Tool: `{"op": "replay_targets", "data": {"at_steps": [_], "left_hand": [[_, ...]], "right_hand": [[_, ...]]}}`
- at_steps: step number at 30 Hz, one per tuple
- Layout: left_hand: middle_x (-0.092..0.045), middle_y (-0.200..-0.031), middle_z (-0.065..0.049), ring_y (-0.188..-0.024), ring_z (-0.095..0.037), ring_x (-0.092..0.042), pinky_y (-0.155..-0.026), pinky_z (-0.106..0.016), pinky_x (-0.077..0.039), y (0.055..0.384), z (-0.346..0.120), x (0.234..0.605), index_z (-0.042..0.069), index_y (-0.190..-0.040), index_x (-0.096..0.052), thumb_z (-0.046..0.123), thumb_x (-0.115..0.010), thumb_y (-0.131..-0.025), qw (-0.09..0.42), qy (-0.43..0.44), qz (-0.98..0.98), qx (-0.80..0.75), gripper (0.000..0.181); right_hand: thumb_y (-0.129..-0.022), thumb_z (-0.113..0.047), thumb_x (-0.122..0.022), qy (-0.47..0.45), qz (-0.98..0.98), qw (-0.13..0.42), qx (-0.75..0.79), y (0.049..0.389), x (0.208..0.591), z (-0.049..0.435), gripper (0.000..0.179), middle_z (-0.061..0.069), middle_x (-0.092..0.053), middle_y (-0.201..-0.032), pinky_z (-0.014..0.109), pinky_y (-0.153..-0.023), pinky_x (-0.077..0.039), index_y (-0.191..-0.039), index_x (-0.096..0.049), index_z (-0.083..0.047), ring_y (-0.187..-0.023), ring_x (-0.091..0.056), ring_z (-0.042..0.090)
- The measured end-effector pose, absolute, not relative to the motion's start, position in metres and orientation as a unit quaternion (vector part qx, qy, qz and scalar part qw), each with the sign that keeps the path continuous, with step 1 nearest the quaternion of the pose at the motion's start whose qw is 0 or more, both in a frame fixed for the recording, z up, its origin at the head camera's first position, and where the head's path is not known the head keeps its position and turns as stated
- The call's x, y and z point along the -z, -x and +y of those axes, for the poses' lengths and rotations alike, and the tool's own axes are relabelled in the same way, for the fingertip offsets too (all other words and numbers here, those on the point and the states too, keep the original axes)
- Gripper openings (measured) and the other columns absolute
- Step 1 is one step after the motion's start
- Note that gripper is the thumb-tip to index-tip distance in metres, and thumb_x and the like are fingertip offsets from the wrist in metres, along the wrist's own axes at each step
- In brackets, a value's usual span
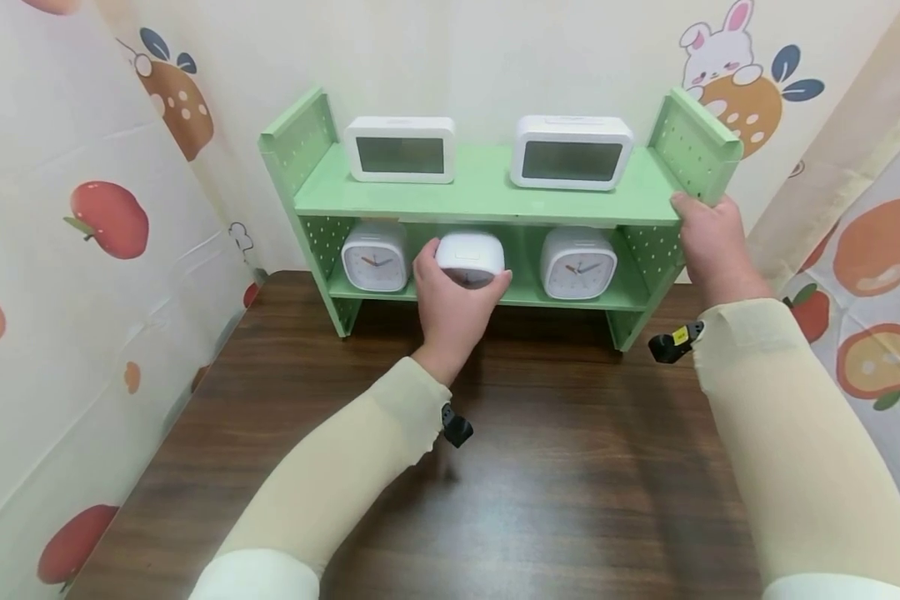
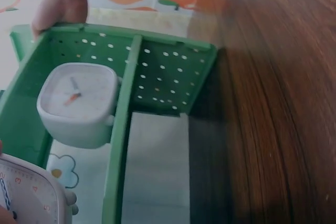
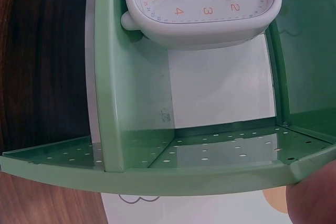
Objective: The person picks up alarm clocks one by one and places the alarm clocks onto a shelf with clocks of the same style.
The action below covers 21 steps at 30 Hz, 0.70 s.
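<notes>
A white alarm clock (image 1: pixel 471 247) is tipped back at the middle of the lower level of a green metal shelf (image 1: pixel 487 202). My left hand (image 1: pixel 452 315) grips it from the front, thumb on one side and fingers on the other, covering part of its dial. In the left wrist view the same clock (image 2: pixel 34 190) shows at the lower left corner. At the shelf's right end, my right hand (image 1: pixel 716 242) holds the side panel just below the upper board. Part of that hand (image 3: pixel 314 198) appears in the right wrist view's lower corner.
Two similar clocks stand on the lower level, one at left (image 1: pixel 376 258) and one at right (image 1: pixel 579 264). Above sit two white digital clocks, left (image 1: pixel 401 152) and right (image 1: pixel 572 154), with dark screens. The shelf stands on a brown wooden table (image 1: pixel 555 467) before a fruit-printed curtain (image 1: pixel 487 67).
</notes>
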<state>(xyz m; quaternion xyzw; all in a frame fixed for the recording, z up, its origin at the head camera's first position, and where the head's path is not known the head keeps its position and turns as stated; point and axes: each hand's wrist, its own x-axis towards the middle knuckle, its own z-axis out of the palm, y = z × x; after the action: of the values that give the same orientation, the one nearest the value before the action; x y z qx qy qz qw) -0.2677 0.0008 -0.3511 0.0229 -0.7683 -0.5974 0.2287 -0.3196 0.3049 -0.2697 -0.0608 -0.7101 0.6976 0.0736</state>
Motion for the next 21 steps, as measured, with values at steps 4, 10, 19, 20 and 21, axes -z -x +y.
{"op": "replay_targets", "data": {"at_steps": [4, 10, 19, 20, 21], "left_hand": [[-0.043, -0.141, -0.005, -0.119, -0.022, -0.048, -0.094, -0.038, -0.051, 0.277, 0.006, 0.348, 0.01, -0.152, -0.032, 0.042, -0.09, -0.076, 0.221, -0.017, -0.785, 0.578, 0.101], [-0.043, -0.14, -0.005, -0.116, -0.021, -0.049, -0.093, -0.034, -0.051, 0.292, 0.016, 0.348, 0.008, -0.152, -0.032, 0.043, -0.091, -0.075, 0.215, -0.04, -0.798, 0.561, 0.104], [-0.044, -0.139, -0.007, -0.115, -0.022, -0.05, -0.093, -0.034, -0.051, 0.307, 0.019, 0.35, 0.009, -0.153, -0.032, 0.045, -0.091, -0.073, 0.193, -0.073, -0.797, 0.568, 0.105], [-0.045, -0.139, -0.007, -0.115, -0.022, -0.05, -0.093, -0.033, -0.051, 0.308, 0.018, 0.35, 0.009, -0.153, -0.032, 0.045, -0.091, -0.073, 0.191, -0.075, -0.796, 0.57, 0.105], [-0.045, -0.138, -0.007, -0.115, -0.022, -0.051, -0.093, -0.033, -0.051, 0.309, 0.018, 0.351, 0.009, -0.153, -0.032, 0.046, -0.091, -0.073, 0.189, -0.076, -0.796, 0.571, 0.105]], "right_hand": [[-0.108, -0.034, -0.052, 0.062, -0.706, 0.075, -0.701, 0.32, 0.269, 0.305, 0.053, 0.001, -0.047, -0.154, 0.038, -0.123, -0.024, -0.158, -0.04, -0.021, -0.14, -0.044, 0.018], [-0.108, -0.034, -0.052, 0.055, -0.708, 0.076, -0.7, 0.32, 0.269, 0.304, 0.052, 0.002, -0.047, -0.154, 0.04, -0.123, -0.023, -0.158, -0.041, -0.021, -0.14, -0.044, 0.018], [-0.108, -0.035, -0.051, 0.059, -0.713, 0.072, -0.695, 0.32, 0.269, 0.305, 0.053, 0.003, -0.044, -0.157, 0.04, -0.123, -0.023, -0.158, -0.039, -0.022, -0.141, -0.043, 0.018], [-0.108, -0.035, -0.051, 0.06, -0.712, 0.072, -0.696, 0.32, 0.269, 0.305, 0.053, 0.003, -0.044, -0.157, 0.04, -0.123, -0.022, -0.158, -0.039, -0.021, -0.141, -0.043, 0.018], [-0.108, -0.034, -0.051, 0.061, -0.71, 0.072, -0.697, 0.32, 0.269, 0.305, 0.053, 0.003, -0.044, -0.157, 0.04, -0.123, -0.022, -0.158, -0.039, -0.021, -0.141, -0.043, 0.018]]}}
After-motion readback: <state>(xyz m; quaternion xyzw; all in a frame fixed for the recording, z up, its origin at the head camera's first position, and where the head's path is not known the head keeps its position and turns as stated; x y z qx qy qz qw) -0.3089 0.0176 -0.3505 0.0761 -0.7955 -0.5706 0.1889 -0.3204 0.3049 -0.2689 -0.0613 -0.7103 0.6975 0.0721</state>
